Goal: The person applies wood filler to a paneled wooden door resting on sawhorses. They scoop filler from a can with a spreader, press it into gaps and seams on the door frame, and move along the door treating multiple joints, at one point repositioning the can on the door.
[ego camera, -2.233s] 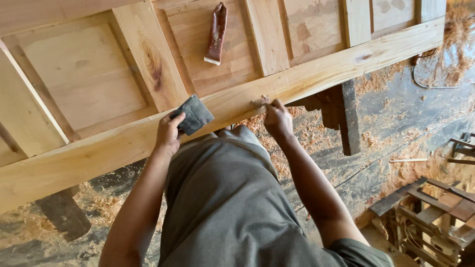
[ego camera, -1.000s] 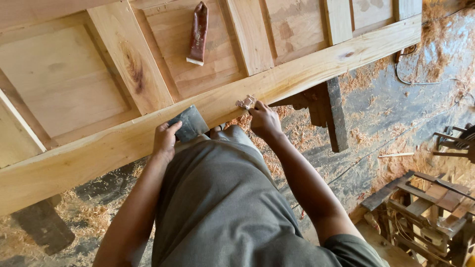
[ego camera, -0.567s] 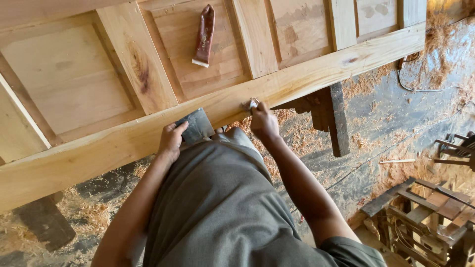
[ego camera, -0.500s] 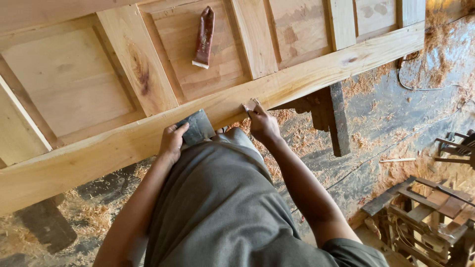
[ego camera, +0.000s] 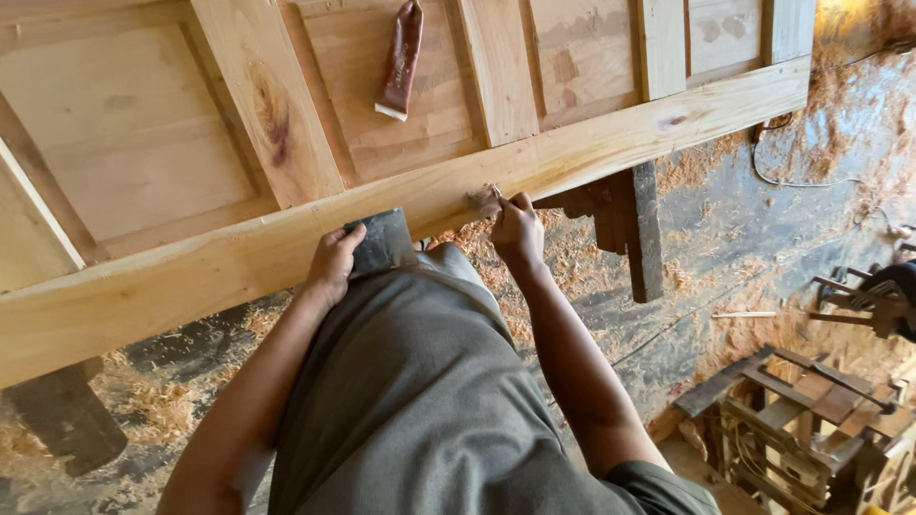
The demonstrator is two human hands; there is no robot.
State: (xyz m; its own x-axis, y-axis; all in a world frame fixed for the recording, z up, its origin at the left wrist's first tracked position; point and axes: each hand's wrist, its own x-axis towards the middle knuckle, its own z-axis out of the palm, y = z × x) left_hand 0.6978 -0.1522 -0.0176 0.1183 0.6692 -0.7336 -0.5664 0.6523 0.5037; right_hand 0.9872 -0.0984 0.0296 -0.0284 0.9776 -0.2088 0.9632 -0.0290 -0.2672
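Note:
A large pale wooden panelled door (ego camera: 592, 143) lies flat in front of me on dark supports. My left hand (ego camera: 334, 262) grips a flat grey block (ego camera: 382, 240) held against the door's near edge rail. My right hand (ego camera: 515, 229) pinches a small folded piece of brown sandpaper (ego camera: 485, 198) and presses it on the same rail's front edge, a little to the right. A reddish-brown folded strip (ego camera: 401, 57) lies on a recessed panel farther back, away from both hands.
A dark wooden support leg (ego camera: 634, 229) stands under the door to the right. Wood shavings cover the dark floor. A stack of small wooden frames (ego camera: 811, 410) sits at lower right, and a cable (ego camera: 792, 181) lies on the floor.
Both hands have stayed on the near rail. My right hand with the sandpaper has shifted back and forth slightly along the edge. The view has drifted a little.

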